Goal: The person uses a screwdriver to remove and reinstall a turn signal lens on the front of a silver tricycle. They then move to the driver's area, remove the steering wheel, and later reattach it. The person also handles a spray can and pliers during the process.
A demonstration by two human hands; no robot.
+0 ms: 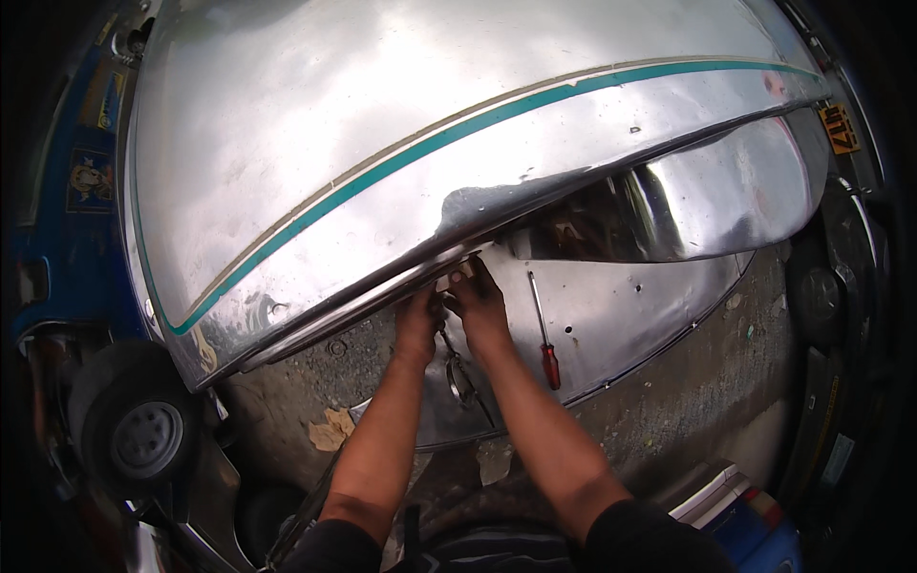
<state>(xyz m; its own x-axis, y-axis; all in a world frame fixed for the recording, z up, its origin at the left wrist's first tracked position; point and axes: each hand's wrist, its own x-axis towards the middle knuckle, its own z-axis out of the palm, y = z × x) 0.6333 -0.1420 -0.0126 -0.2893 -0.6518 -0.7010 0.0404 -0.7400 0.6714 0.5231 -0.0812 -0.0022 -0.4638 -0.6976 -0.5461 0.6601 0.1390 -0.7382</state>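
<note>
Under the lower edge of a large shiny metal body panel [401,134] with a green stripe, my two hands work close together. My left hand [417,320] is closed at the panel's rim, its fingers mostly hidden. Curled beside it, my right hand [482,310] pinches a small pale piece at the same edge; what kind it is cannot be made out. Just below lies a metal tool that looks like pliers [460,382], partly shaded. To the right, a screwdriver [549,365] with a red handle rests on a flat sheet of metal [611,306].
A curved polished metal fender [726,191] juts out at the right. A wheel with a black tyre [143,435] stands at lower left, near a blue vehicle [57,220]. Gritty ground [669,411] surrounds the sheet, with a torn brown scrap [330,429] on it. Dark vehicle parts line the right.
</note>
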